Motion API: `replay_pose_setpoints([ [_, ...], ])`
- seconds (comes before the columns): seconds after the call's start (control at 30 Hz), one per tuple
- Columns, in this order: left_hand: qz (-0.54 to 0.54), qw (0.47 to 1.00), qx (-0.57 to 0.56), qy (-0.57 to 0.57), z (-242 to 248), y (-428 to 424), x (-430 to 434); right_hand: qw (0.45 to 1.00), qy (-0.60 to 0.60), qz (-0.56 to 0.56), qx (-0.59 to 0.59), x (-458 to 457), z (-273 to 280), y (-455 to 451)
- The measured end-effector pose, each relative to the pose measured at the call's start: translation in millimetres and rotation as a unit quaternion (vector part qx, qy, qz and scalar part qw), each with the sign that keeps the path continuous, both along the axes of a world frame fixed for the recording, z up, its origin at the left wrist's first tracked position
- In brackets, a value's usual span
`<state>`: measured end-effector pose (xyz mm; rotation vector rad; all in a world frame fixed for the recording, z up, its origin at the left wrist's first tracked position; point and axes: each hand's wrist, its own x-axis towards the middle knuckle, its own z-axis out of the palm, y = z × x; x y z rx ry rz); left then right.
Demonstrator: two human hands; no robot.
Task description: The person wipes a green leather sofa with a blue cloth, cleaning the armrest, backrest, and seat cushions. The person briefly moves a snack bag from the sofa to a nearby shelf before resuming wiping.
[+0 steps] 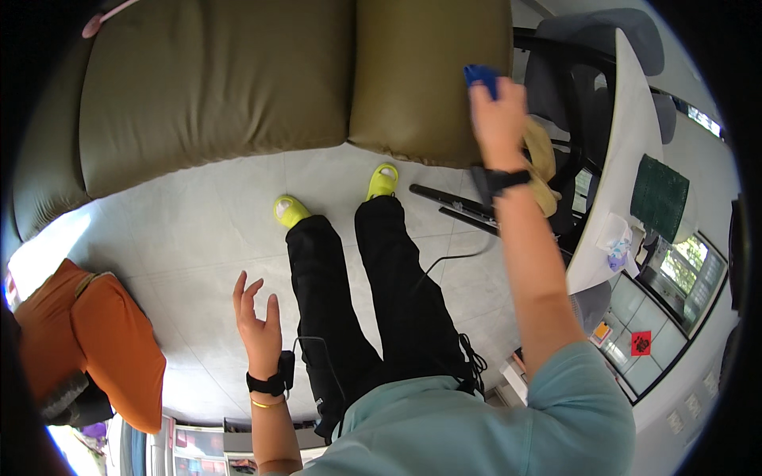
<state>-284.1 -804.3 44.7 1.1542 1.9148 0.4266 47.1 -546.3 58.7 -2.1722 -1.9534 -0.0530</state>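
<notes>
My right hand (500, 119) grips a blue cloth (481, 77) at the right end of the olive-brown sofa (220, 77). Part of the cloth is hidden by the fingers, and whether it presses on the seat cushion (417, 77) I cannot tell. A yellowish cloth item (542, 160) lies just beyond my right wrist, partly covered by it. Over the tiled floor, my left hand (259, 318) is raised with its fingers apart and nothing in it. Both wrists wear black straps with thin cables.
To the right stand a white table (607, 178) with a dark green box-like item (659, 196) and a black-framed chair (571, 107). Black legs of a stand (455, 205) reach across the floor. Orange-covered furniture (113, 351) is at the left. A pink-headed stick (92, 27) lies on the sofa.
</notes>
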Motion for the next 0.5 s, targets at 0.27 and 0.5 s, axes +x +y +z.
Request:
replay_pose_setpoints([
  [0.27,0.027,0.999,0.012,-0.015,3.9,-18.3,-5.7,0.913,0.122,0.088,-0.38,-45.4,-103.4,-192.9],
  [0.5,0.068,0.997,-0.023,-0.001,-12.9,-32.5,-19.5,0.949,-0.063,0.293,0.096,-36.9,-28.1,96.0],
])
